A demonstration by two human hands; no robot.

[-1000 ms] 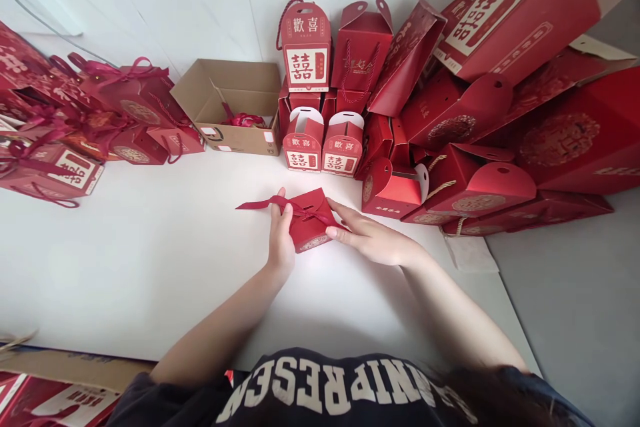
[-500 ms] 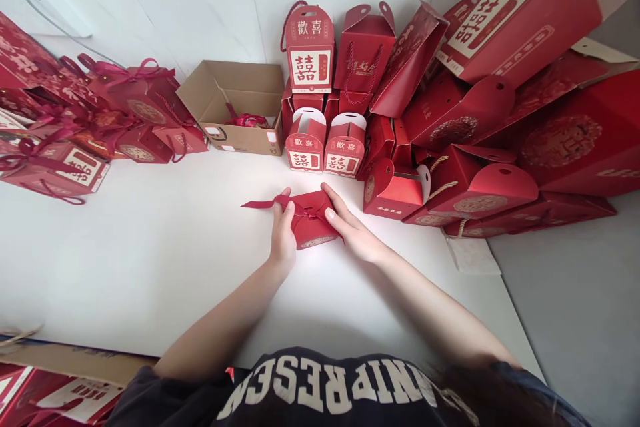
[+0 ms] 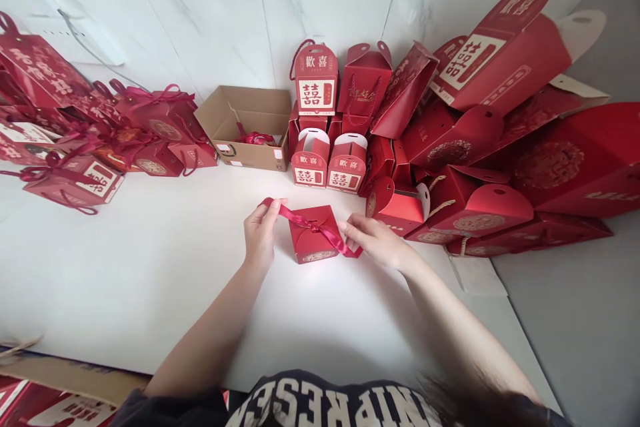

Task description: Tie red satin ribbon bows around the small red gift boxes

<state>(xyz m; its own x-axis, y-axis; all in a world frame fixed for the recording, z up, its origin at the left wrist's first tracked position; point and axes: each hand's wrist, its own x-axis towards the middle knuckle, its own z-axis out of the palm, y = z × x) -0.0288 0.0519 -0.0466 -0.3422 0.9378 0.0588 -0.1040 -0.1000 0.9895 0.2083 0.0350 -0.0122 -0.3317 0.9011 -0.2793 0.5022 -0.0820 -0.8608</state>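
A small red gift box [image 3: 303, 246] with a gold round print on its front stands on the white table in front of me. A dark red ribbon [image 3: 327, 233] is knotted across its top, with one tail reaching out to each side. My left hand [image 3: 261, 230] pinches the left tail, a little apart from the box. On the other side, my right hand [image 3: 373, 239] is closed on the right tail, whose end hangs down below the fingers. Neither hand touches the box itself.
Behind the gift box stands an open cardboard box [image 3: 253, 155] with ribbon inside. Red boxes [image 3: 309, 167] are stacked beside it and along the right [image 3: 480, 203]. More ribboned boxes [image 3: 80, 180] lie at the left. The white table [image 3: 125, 260] has a right edge near my arm.
Both hands have let go of the box's sides and moved outward, each taking a ribbon tail. The ribbon is now drawn out to both sides. The view has tilted up slightly.
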